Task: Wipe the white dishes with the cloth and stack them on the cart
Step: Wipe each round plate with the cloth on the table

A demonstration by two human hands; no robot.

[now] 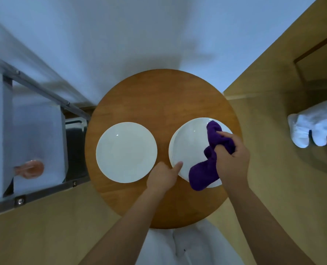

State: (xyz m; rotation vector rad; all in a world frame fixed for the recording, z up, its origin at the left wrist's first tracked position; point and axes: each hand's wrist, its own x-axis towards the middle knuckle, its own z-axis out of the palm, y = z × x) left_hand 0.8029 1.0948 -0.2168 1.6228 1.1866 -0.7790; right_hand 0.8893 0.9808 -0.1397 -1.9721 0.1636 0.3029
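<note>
Round wooden table (158, 96) under you: smooth white plate (126, 152) left, stacked white plates (189, 146) right. Your right hand (232, 159) bunches plush purple cloth (204, 173) on stack; left hand (163, 176) curled, thumb pressing stack rim.

round wooden table (158, 96), pink object (31, 168) (blurred), white bundle (311, 127)

Two plates sit side by side on the table (158, 96): left plate (126, 152) mid-frame, right plate (189, 148), perhaps a stack, under the cloth (206, 169). The cart (44, 190) stands at frame left.
</note>
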